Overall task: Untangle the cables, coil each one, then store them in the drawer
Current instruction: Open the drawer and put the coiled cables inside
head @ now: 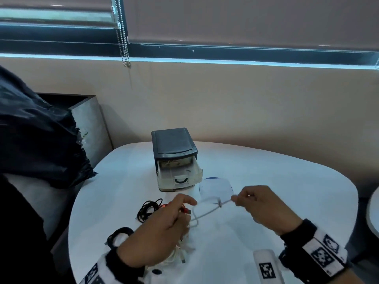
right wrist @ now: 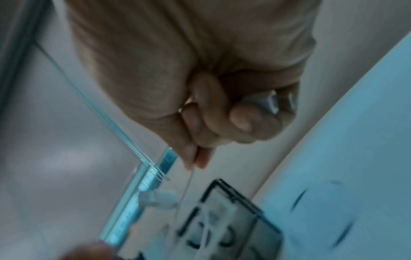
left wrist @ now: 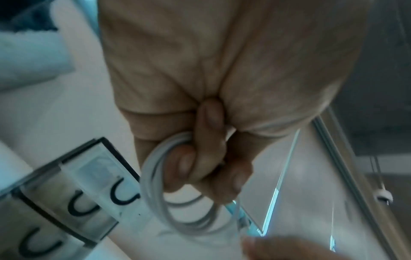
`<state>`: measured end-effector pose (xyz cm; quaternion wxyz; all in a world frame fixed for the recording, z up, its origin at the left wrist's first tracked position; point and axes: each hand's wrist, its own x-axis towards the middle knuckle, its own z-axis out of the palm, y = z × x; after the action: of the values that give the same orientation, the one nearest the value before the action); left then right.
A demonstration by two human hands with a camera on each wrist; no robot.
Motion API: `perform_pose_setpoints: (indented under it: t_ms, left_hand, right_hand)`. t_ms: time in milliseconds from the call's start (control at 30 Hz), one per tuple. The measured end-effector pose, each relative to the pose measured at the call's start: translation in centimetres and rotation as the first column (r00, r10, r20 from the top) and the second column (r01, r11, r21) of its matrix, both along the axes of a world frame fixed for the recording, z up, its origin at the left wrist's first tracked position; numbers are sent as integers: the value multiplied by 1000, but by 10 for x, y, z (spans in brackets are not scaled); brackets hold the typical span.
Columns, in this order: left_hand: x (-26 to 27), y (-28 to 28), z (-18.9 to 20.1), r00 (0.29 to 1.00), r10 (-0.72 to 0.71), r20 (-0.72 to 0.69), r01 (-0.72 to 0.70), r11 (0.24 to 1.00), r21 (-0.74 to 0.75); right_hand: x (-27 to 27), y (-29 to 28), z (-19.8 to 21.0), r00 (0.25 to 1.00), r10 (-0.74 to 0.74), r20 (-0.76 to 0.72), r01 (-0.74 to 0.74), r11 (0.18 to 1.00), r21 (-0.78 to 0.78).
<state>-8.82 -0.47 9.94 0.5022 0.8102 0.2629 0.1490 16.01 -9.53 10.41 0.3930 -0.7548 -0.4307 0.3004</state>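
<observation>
My left hand (head: 164, 228) grips the coiled thin white cable (left wrist: 160, 190) while my right hand (head: 260, 206) pinches its free end taut for winding.

Right hand (right wrist: 200, 70) fills upper frame, fingers curled into palm. Thumb and forefinger tips (right wrist: 189, 154) pinch thin white cable (right wrist: 185, 190), which runs straight down from pinch toward drawer unit (right wrist: 229, 228). White plug (right wrist: 270, 103) tucked under curled fingers, beside palm. Drawer unit lies below hand, dark-framed, clear fronts with dark curved handles, blurred. White table (right wrist: 347, 140) spreads beyond fingers' far side. Blurred tip of other hand (right wrist: 89, 251) at bottom edge, below pinch. Pale window ledge and blind (right wrist: 55, 123) on thumb side.
</observation>
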Motion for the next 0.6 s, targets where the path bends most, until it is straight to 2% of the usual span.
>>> perform_pose_setpoints:
  t_ms: [100,167,233,300,367,433,500,567,600]
  left_hand:
    - [5,-11,-2,986,-113,-119,129,982,135]
    - [13,-19,-8,998,-5,-63,12,994,111]
    - [23,-22,-8,982,185,33,-181,979,-97]
    - [30,-17,-7,924,375,79,-330,884,-331]
    - [32,-8,-1,853,495,165,-361,789,-498]
    - [30,1,4,732,613,297,-288,674,-681]
    - [26,9,9,617,708,345,-118,517,-848]
    - [19,14,13,613,710,346,48,404,-913]
    - [15,15,13,628,692,355,119,365,-923]
  right_hand:
    - [-28,2,28,961,-73,-268,109,987,121]
    - [-54,-1,41,935,-17,-353,94,975,202]
    - [-79,-11,46,917,100,-386,5,965,262]
    - [-100,-24,42,902,231,-363,-133,952,276]
    - [-115,-34,30,901,320,-293,-261,939,225]
    - [-122,-36,8,917,371,-147,-355,927,125]
    - [-120,-35,-19,926,376,22,-376,926,20]
    - [-106,-30,-37,954,297,50,-298,955,9]
    - [-97,-27,-42,973,228,-44,-228,974,17]
